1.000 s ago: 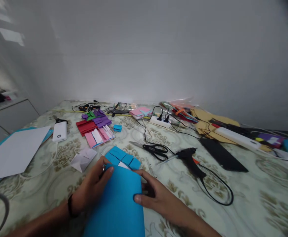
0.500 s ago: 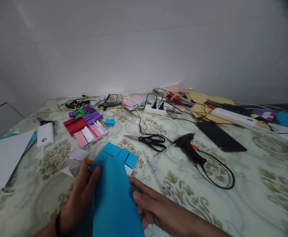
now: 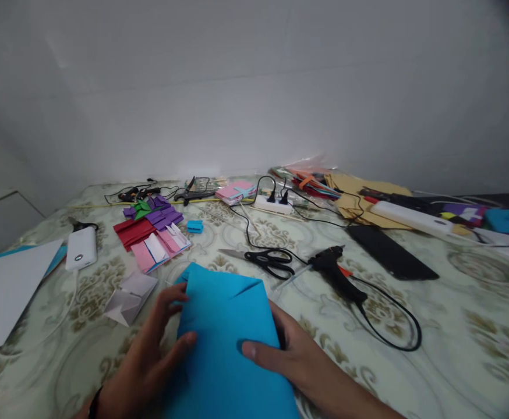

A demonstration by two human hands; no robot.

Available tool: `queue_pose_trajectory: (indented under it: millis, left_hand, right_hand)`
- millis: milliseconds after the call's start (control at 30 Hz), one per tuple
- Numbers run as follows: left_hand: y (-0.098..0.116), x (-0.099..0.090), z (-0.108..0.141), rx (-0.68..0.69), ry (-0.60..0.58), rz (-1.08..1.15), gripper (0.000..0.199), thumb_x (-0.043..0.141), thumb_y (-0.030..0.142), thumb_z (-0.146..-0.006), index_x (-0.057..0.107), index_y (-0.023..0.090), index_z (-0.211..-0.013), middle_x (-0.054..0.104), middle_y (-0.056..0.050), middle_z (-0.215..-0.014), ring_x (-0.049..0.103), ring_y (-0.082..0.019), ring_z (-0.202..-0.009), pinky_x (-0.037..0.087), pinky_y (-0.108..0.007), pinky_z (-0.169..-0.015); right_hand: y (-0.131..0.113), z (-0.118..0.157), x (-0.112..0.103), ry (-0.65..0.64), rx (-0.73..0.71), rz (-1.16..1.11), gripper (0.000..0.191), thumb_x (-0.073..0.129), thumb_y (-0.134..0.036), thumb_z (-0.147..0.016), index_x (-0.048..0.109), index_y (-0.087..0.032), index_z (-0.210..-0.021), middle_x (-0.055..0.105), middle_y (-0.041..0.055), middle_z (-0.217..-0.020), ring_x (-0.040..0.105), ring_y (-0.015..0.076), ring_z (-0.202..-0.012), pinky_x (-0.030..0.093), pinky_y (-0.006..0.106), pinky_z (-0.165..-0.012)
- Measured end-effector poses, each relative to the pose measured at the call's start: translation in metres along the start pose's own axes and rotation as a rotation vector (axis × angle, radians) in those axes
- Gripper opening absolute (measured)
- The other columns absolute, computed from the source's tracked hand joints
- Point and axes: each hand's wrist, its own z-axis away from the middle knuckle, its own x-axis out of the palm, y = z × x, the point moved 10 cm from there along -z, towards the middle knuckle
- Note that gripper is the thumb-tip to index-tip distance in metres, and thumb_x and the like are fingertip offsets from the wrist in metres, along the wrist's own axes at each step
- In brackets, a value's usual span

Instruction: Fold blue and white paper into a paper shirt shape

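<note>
A folded sheet of blue paper is held up close to me, its top edge creased and slit near the right corner. My right hand grips its right side, thumb on the front and fingers behind. At the left edge, my left hand has its fingers apart, with thumb and fingertips touching the paper. Another blue piece shows only partly behind the sheet's top left. Left of my hands lies a folded pale grey paper.
Scissors and a black glue gun with its cable lie beyond my right hand. Further back are folded coloured papers, a power strip and a black phone. A white power bank lies left.
The blue paper has turned to show a broader face and shifted right, covering the blue pieces behind it. My left fingers have loosened from its top corner; my right thumb now lies on its front.
</note>
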Motion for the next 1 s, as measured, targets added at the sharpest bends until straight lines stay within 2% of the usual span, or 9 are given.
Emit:
queue_pose_trajectory:
  millis: [100,167,333,433,533,667,833,933,1000]
  left_hand:
    - [-0.009,0.018,0.003,-0.152,-0.162,0.297,0.063,0.064,0.049,-0.100,0.032,0.038,-0.153,0.037,-0.012,-0.166,0.054,-0.036,-0.141,0.057,-0.052,-0.106]
    - [-0.004,0.025,0.005,-0.177,-0.234,0.402,0.076,0.069,0.050,-0.097,0.025,0.040,-0.158,0.040,-0.012,-0.165,0.055,-0.037,-0.141,0.055,-0.053,-0.107]
    - [-0.002,0.022,0.003,-0.187,-0.210,0.414,0.097,0.081,0.046,-0.087,0.021,0.041,-0.163,0.051,-0.014,-0.157,0.058,-0.040,-0.137,0.056,-0.054,-0.106]
    - [-0.011,0.018,0.001,-0.223,-0.177,0.327,0.081,0.083,0.047,-0.085,0.042,0.036,-0.154,0.063,-0.013,-0.144,0.068,-0.036,-0.121,0.061,-0.049,-0.097]
    - [-0.015,0.015,0.000,-0.212,-0.168,0.110,0.059,0.080,0.050,-0.086,0.059,0.029,-0.137,0.074,-0.010,-0.118,0.073,-0.030,-0.103,0.062,-0.041,-0.088]
    - [-0.012,0.007,-0.001,-0.157,-0.110,-0.163,0.048,0.078,0.051,-0.086,0.067,0.028,-0.127,0.075,-0.007,-0.112,0.071,-0.026,-0.093,0.060,-0.035,-0.082]
    - [-0.013,0.015,0.001,-0.195,-0.175,-0.074,0.047,0.070,0.049,-0.094,0.062,0.029,-0.135,0.072,0.000,-0.077,0.073,-0.021,-0.069,0.058,-0.029,-0.066]
    - [-0.015,0.017,0.000,-0.223,-0.180,0.040,0.052,0.071,0.047,-0.094,0.058,0.029,-0.141,0.069,0.003,-0.070,0.074,-0.020,-0.063,0.059,-0.028,-0.062]
    - [-0.018,0.018,-0.002,-0.242,-0.180,0.093,0.054,0.072,0.047,-0.093,0.057,0.027,-0.141,0.069,0.003,-0.067,0.074,-0.021,-0.060,0.058,-0.028,-0.058]
  right_hand:
    - [-0.004,0.001,-0.009,0.045,-0.019,0.085,0.081,0.088,-0.047,-0.080,0.050,-0.027,-0.149,0.064,0.0137,-0.145,0.071,0.0334,-0.118,0.060,0.050,-0.099]
    - [-0.005,0.002,-0.013,0.074,-0.010,0.121,0.082,0.085,-0.051,-0.083,0.047,-0.028,-0.152,0.063,0.0136,-0.146,0.070,0.0343,-0.121,0.060,0.051,-0.100]
    - [-0.009,0.002,-0.013,0.098,-0.010,0.268,0.079,0.078,-0.060,-0.086,0.050,-0.026,-0.151,0.063,0.0141,-0.147,0.064,0.0366,-0.130,0.057,0.052,-0.104]
    - [-0.009,0.001,-0.017,0.130,-0.031,0.403,0.075,0.074,-0.064,-0.087,0.054,-0.026,-0.149,0.061,0.0130,-0.150,0.062,0.0370,-0.131,0.053,0.052,-0.108]
    - [-0.005,0.002,-0.035,0.266,-0.019,0.595,0.076,0.069,-0.069,-0.088,0.053,-0.027,-0.150,0.056,0.0126,-0.155,0.055,0.0395,-0.137,0.045,0.056,-0.115]
    - [-0.007,0.004,-0.042,0.338,-0.020,0.789,0.067,0.065,-0.071,-0.090,0.059,-0.025,-0.139,0.065,0.0139,-0.141,0.059,0.0407,-0.130,0.045,0.057,-0.110]
    - [-0.013,0.002,-0.034,0.297,-0.012,0.794,0.054,0.058,-0.071,-0.094,0.063,-0.025,-0.121,0.074,0.0124,-0.118,0.068,0.0368,-0.109,0.052,0.052,-0.097]
    - [-0.015,0.002,-0.027,0.222,-0.014,0.706,0.057,0.054,-0.071,-0.096,0.057,-0.026,-0.132,0.071,0.0125,-0.128,0.068,0.0348,-0.114,0.052,0.052,-0.099]
    - [-0.018,0.004,-0.024,0.177,-0.023,0.626,0.066,0.057,-0.069,-0.096,0.045,-0.031,-0.148,0.064,0.0121,-0.143,0.062,0.0348,-0.128,0.050,0.053,-0.106]
